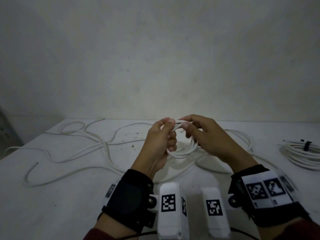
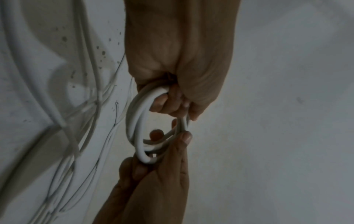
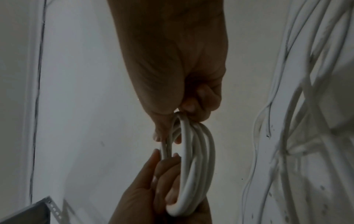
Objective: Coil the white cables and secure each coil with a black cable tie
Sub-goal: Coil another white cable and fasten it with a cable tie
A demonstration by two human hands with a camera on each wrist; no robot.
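Left hand point(image 1: 160, 142) gripping white cable coil point(image 1: 183, 150) | right hand point(image 1: 210, 135) pinching same coil | wrist-camera markers point(image 1: 168, 202) showing no readable text

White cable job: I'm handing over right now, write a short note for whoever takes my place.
Left hand: grips the near side of the small coil, held above the table.
Right hand: pinches the coil's far side.
Done: one finished coil lies at the right edge, with a black cable tie on it.
Left: most of the loose cable sprawls across the table to the left; wind it in, then tie the coil. I can't see a spare tie.
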